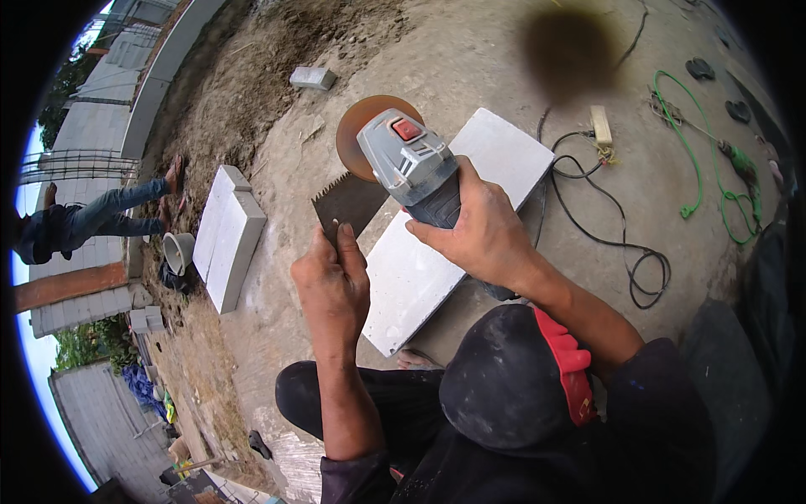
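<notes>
My right hand (487, 223) is wrapped round the body of a grey angle grinder (405, 155) with a red switch. Its brownish disc (357, 134) faces away to the left, over the upper end of a short saw blade (348, 204). That dark metal blade has teeth along one edge and is pinched between the thumb and fingers of my left hand (332, 265). Whether disc and blade touch, I cannot tell. Below both hands a long white block (411, 277) lies slantwise on the ground, partly hidden by the grinder and my right hand.
More white block (231, 239) lies to the left, near a bucket (178, 250) and another person's legs (117, 206). A small grey block (313, 78) sits farther off. Black cable (617, 244), a pale socket block (600, 124) and a green drill (743, 172) are on the right.
</notes>
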Motion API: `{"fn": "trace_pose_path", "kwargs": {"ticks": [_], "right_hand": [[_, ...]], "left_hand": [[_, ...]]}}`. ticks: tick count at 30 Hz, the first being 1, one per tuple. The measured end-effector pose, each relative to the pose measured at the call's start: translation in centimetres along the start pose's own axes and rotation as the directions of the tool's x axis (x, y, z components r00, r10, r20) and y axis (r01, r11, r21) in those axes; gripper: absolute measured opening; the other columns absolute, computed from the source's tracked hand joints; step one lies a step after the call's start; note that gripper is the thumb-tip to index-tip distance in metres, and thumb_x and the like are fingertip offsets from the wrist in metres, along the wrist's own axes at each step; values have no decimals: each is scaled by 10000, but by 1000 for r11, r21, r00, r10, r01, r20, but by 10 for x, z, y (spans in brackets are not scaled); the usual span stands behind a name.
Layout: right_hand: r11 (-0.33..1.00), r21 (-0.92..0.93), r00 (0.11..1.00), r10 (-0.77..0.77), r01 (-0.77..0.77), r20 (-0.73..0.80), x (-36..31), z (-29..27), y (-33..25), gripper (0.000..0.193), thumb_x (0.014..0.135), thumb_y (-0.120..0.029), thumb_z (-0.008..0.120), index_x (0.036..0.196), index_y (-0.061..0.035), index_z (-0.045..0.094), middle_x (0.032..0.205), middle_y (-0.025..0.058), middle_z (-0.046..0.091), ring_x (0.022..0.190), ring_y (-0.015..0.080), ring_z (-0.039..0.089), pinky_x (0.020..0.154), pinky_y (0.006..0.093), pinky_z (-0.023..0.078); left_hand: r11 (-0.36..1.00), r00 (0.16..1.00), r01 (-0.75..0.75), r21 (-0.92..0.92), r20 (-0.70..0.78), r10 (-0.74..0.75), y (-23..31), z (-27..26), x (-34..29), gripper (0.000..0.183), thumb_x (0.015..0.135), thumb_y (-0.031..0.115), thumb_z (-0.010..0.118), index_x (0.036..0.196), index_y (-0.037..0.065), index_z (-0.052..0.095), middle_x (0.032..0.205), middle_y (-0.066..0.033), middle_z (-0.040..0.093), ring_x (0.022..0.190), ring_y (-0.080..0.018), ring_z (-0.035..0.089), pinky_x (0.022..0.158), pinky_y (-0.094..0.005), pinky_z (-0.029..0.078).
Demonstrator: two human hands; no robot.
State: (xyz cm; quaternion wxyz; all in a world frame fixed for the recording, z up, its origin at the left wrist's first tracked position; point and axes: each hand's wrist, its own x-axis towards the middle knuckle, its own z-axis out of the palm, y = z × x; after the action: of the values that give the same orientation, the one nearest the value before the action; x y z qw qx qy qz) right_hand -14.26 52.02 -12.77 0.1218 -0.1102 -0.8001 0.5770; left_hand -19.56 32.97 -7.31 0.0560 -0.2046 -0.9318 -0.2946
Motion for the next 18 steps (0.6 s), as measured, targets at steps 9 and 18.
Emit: {"fn": "trace_pose_path", "kwargs": {"ticks": [9,18], "right_hand": [[999,-4,998,47,-47,48,-6,-2,-2,556,815,-213,855,1171,64,531,991,265,736,980,441,733,868,480,567],[999,-12,998,43,-43,42,-5,-1,2,573,816,-224,852,1181,74,527,988,288,725,980,454,729,864,478,567]], "left_hand": [[999,1000,-4,-33,18,4,-1,-2,0,207,1034,59,599,853,-39,569,563,-143,508,475,-174,470,486,-362,393],[999,999,6,-52,38,-4,0,0,-1,202,1039,56,594,863,-39,564,573,-125,508,509,-142,463,504,-349,403]]}}
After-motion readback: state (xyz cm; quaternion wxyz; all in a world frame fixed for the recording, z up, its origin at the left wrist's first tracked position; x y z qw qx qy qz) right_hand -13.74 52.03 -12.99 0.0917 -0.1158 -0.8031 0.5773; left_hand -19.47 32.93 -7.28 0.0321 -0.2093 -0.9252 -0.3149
